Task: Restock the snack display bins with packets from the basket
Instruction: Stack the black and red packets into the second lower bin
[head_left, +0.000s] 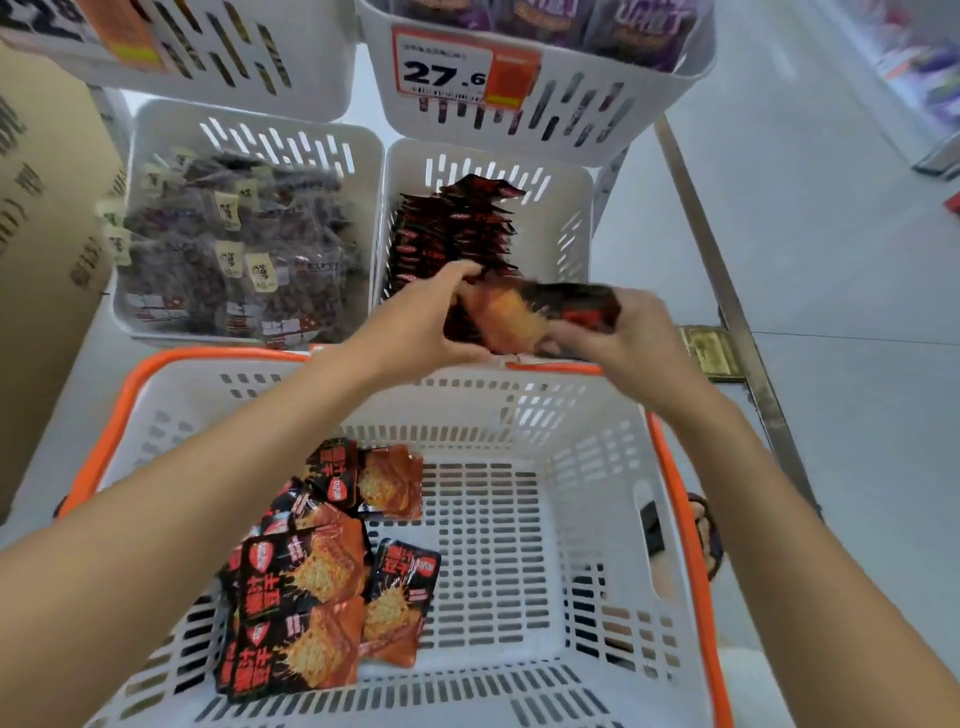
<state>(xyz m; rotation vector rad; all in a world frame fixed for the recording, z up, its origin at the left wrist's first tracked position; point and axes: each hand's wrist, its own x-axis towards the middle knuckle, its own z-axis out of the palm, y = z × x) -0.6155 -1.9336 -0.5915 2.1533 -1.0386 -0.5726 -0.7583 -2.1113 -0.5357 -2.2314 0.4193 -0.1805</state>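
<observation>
from the head view, both hands are out over the far rim of the basket (680, 499). the left hand (415, 325) and the right hand (623, 343) each have their grip closed on one end of a small bundle of packets (535, 312), thumbs under and fingers curled over the top. the bundle is blurred, so i can't count it. it hangs just in front of the white display bin (571, 218), where a row of matching packets (457, 228) stands on edge.

these look like thin foil pouches, glossy red and black, flat and rectangular with crimped edges. i'd expect them to be light, floppy and a bit slick, so a stack could fan out or slide. pinching both short ends, as here, seems the safe hold. the contents may be brittle, so i'd go easy on squeezing.

more loose packets (306, 577) lie flat in the basket's left corner. basket and bins are stiff slotted plastic. the neighbouring bin (156, 130) holds dark clear-wrapped snacks, and a price tag (441, 67) hangs above.
</observation>
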